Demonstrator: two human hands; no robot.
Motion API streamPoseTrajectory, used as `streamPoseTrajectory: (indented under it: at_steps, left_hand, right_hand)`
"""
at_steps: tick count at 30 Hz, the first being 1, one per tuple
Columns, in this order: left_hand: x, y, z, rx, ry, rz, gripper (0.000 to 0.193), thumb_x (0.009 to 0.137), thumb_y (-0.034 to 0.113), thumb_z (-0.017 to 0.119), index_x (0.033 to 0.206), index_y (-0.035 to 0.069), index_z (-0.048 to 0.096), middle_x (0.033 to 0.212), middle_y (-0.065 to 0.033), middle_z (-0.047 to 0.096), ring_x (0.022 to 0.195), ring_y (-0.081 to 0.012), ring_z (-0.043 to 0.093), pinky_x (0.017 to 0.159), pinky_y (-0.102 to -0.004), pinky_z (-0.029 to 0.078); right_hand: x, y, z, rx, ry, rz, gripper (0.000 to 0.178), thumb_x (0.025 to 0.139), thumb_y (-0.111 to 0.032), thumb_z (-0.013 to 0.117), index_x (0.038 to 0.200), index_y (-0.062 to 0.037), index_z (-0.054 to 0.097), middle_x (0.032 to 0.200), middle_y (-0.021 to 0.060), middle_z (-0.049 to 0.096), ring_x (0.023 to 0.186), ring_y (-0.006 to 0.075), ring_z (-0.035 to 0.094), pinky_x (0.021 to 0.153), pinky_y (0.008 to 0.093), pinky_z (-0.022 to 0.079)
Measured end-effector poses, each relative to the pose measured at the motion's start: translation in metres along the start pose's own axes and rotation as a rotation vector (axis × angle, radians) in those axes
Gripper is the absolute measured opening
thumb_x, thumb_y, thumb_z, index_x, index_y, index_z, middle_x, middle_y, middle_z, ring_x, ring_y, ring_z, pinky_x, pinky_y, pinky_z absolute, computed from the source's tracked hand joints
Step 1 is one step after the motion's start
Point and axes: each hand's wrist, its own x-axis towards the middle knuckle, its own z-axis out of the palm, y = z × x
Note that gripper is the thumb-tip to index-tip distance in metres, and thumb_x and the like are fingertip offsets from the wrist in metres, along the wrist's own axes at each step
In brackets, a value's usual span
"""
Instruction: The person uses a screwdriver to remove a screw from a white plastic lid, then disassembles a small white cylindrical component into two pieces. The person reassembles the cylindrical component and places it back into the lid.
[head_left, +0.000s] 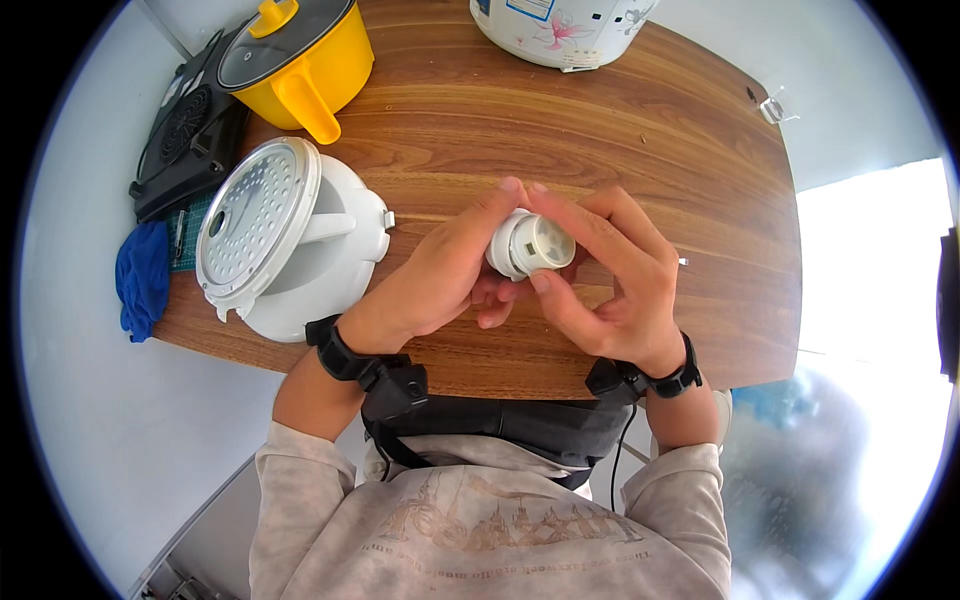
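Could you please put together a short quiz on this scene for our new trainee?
1. True or false: both the left hand and the right hand hold the small white round part above the wooden table.
2. What lies at the table's left edge, beside the left hand?
A. a white cooker lid
B. a glass bottle
C. a metal spoon
3. Fill in: the pot with the glass lid at the far left corner is ____ in colour.

Key:
1. True
2. A
3. yellow
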Motion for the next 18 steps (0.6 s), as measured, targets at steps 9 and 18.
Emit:
streamPoseTrajectory:
  at_steps: [9, 18]
  left_hand:
    - [0.0009, -0.0039, -0.0065, 0.001, -0.018, 0.017, 0.056, 0.106, 0.056, 0.031, 0.115, 0.008, 0.059, 0.081, -0.0033, 0.061, 0.057, -0.0063, 0.049, 0.04, -0.0215, 0.039]
    - [0.0006, -0.0039, -0.0038, 0.013, 0.022, 0.01, 0.055, 0.106, 0.056, 0.03, 0.116, 0.009, 0.058, 0.081, -0.0028, 0.06, 0.059, -0.0075, 0.049, 0.04, -0.0221, 0.038]
  right_hand:
    - [0.0003, 0.0018, -0.0003, -0.016, -0.03, -0.043, 0.056, 0.077, -0.002, 0.073, 0.132, -0.0057, 0.065, 0.095, 0.0083, 0.059, 0.072, 0.0159, 0.059, 0.056, 0.0262, 0.053]
    - [-0.0008, -0.0003, -0.0034, -0.063, -0.076, -0.033, 0.058, 0.077, -0.001, 0.072, 0.133, -0.0043, 0.063, 0.094, 0.0106, 0.057, 0.072, 0.0204, 0.059, 0.062, 0.0308, 0.053]
